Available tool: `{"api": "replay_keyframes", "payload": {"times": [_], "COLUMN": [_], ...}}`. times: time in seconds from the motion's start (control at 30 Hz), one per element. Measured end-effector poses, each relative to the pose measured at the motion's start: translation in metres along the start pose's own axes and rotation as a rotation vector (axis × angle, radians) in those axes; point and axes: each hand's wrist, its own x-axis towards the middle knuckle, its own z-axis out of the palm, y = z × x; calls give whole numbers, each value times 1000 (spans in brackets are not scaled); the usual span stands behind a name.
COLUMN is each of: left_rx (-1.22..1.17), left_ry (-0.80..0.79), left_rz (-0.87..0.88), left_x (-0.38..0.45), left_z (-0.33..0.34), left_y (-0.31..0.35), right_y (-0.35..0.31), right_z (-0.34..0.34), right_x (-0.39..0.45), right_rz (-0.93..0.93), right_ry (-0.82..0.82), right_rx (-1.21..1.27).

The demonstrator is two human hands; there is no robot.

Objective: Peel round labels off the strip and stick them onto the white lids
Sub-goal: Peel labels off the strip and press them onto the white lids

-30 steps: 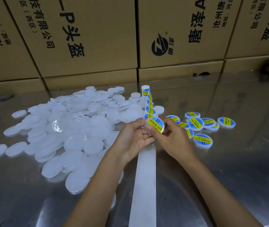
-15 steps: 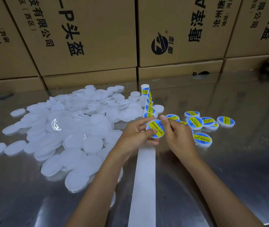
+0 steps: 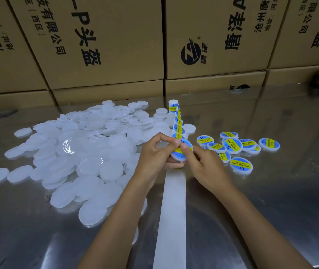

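Head view: both hands are meeting over the counter point(image 3: 271, 200), just above the bare end of the strip point(image 3: 174, 210). Left hand point(image 3: 154, 158) is gripping a white lid point(image 3: 177, 156) from its left side, fingers curled round the edge, thumb and forefinger reaching to the top rim. Right hand point(image 3: 205, 167) is curling in from the right, fingertips point(image 3: 183, 146) pressing on the round label point(image 3: 186, 143) sitting on the lid's face. Lid is tilting toward the camera; blue and yellow print is showing between the fingers.

Strip is running from under the hands toward the camera as blank white backing, and away from the hands with labels on it, rising to a small roll point(image 3: 173, 105) standing beyond the fingertips.

Pile of plain lids point(image 3: 88, 152) is lying left of the left hand, spreading far out. Labelled lids point(image 3: 234, 146) are sitting in a small cluster right of the right hand, some overlapping.

Cardboard boxes point(image 3: 106, 45) are standing stacked beyond everything, along the far edge.
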Motion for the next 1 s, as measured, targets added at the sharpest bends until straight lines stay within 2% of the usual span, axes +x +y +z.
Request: {"api": "replay_keyframes", "payload": {"times": [0.17, 0.27, 0.33, 0.4, 0.53, 0.7, 0.83, 0.93, 1.0], "left_rx": [117, 112, 122, 126, 134, 132, 50, -10, -31], "left_ry": [-16, -123, -141, -73, 188, 257, 88, -57, -138], "left_rz": [89, 42, 44, 75, 109, 126, 51, 0, -23], "left_x": [1, 0, 0, -1, 4, 6, 6, 6, 5], "left_z": [2, 0, 0, 2, 1, -1, -2, -4, -6], "left_y": [-4, -2, -2, -1, -3, -5, -4, -2, -1], "right_y": [2, 2, 2, -2, -8, -8, -10, -10, -11], "right_z": [1, 0, -1, -3, -1, -2, -6, -10, -15], "right_x": [2, 3, 2, 1, 2, 4, 7, 7, 6], "right_rz": [3, 40, 74, 108, 110, 232, 388, 438, 425], "right_ry": [61, 74, 42, -5, -169, -283, -267, -237, -281], "right_rx": [-127, -57, 22, 153, 322, 468, 584, 665, 706]}}
